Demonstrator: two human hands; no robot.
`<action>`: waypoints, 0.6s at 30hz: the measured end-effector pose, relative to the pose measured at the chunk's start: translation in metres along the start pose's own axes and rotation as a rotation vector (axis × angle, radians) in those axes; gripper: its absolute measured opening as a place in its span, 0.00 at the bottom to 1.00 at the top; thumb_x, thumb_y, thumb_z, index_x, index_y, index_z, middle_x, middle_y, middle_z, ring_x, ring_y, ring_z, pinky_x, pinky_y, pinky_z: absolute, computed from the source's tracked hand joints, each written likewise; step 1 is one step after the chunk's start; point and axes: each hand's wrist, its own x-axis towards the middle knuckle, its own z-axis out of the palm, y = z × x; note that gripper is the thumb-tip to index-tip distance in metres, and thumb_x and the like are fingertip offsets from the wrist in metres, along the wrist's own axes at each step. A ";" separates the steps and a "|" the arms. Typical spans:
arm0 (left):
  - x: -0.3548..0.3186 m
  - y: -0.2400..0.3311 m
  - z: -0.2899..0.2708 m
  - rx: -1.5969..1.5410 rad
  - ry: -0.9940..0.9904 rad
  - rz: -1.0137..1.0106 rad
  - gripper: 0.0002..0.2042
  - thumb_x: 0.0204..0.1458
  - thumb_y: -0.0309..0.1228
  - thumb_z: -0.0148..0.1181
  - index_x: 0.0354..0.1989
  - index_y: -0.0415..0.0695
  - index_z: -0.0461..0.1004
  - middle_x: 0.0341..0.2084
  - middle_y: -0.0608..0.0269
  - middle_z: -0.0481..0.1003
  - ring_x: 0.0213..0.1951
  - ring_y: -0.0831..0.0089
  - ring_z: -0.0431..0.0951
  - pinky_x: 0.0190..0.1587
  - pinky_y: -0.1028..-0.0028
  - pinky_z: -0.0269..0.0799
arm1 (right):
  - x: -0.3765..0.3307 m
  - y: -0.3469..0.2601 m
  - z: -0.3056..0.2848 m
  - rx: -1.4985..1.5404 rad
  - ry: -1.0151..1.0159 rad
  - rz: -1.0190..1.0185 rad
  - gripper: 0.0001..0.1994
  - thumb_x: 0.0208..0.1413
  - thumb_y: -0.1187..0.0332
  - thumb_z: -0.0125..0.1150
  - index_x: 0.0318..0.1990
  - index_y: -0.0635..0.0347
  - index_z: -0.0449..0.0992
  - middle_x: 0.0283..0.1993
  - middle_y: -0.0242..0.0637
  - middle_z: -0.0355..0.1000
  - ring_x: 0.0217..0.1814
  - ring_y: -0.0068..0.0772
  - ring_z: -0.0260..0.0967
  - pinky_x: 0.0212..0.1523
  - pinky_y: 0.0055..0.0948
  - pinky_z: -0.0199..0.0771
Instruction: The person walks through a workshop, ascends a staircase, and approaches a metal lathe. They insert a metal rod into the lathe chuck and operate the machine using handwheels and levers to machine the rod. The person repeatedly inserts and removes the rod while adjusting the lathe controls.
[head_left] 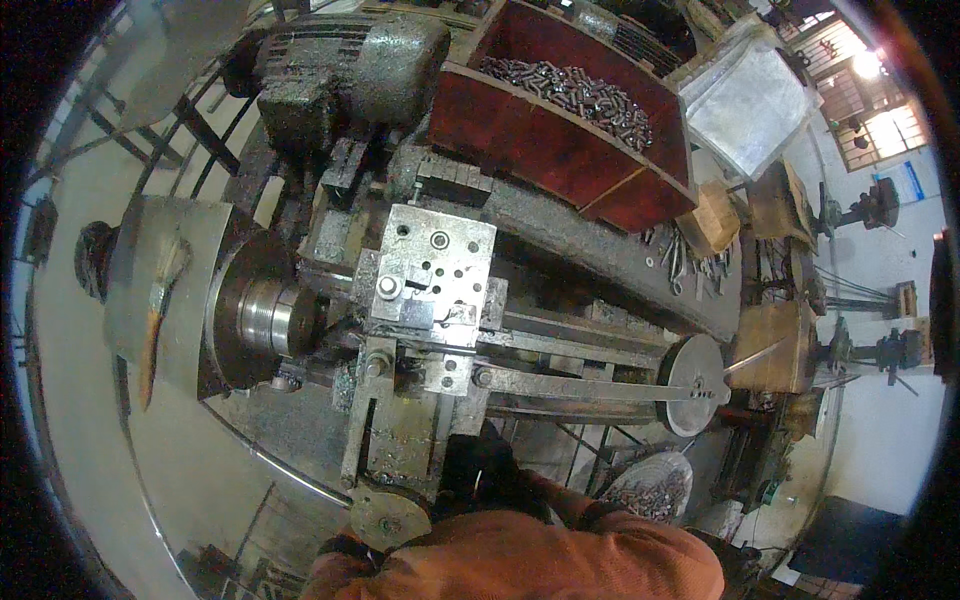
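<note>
On the lathe, the chuck (268, 318) holds no visible workpiece, so cutting seems not begun; the gloved left hand (352, 548) touches the round handwheel (388, 518), while the right hand (487, 465) rests by the carriage (432, 290), grips unclear.

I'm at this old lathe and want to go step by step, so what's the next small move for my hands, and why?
Probably a slow, small turn of the handwheel. The left hand, in a dark glove, sits at its rim, and the right hand rests near the base of the slide. The tool block stands just right of the chuck, so little travel seems left. Whether the fingers grip anything is hidden.
</note>
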 end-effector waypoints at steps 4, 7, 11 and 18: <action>-0.007 -0.001 -0.012 0.005 -0.024 0.000 0.15 0.42 0.34 0.52 0.37 0.38 0.69 0.33 0.50 0.72 0.34 0.59 0.72 0.34 0.62 0.67 | -0.008 -0.014 0.001 0.025 0.004 -0.009 0.10 0.44 0.64 0.51 0.30 0.62 0.72 0.30 0.39 0.70 0.32 0.35 0.66 0.31 0.33 0.64; 0.011 0.015 -0.019 0.018 -0.036 0.028 0.15 0.42 0.33 0.51 0.37 0.38 0.69 0.33 0.51 0.72 0.34 0.59 0.72 0.34 0.62 0.67 | -0.018 -0.021 -0.006 0.043 0.018 -0.023 0.10 0.44 0.64 0.51 0.29 0.61 0.71 0.30 0.39 0.70 0.32 0.36 0.66 0.31 0.33 0.64; 0.050 0.048 -0.035 0.030 -0.029 0.099 0.15 0.42 0.33 0.51 0.38 0.38 0.69 0.33 0.51 0.72 0.34 0.60 0.72 0.34 0.62 0.67 | -0.027 -0.026 -0.010 0.072 0.041 -0.056 0.10 0.44 0.64 0.51 0.29 0.61 0.71 0.29 0.39 0.69 0.31 0.36 0.66 0.30 0.34 0.64; 0.085 0.046 -0.040 0.099 -0.063 0.211 0.14 0.43 0.32 0.50 0.38 0.39 0.68 0.32 0.51 0.72 0.33 0.60 0.72 0.34 0.63 0.67 | -0.028 -0.041 -0.004 0.068 0.105 -0.151 0.09 0.45 0.64 0.51 0.28 0.60 0.71 0.28 0.39 0.69 0.30 0.37 0.66 0.29 0.34 0.64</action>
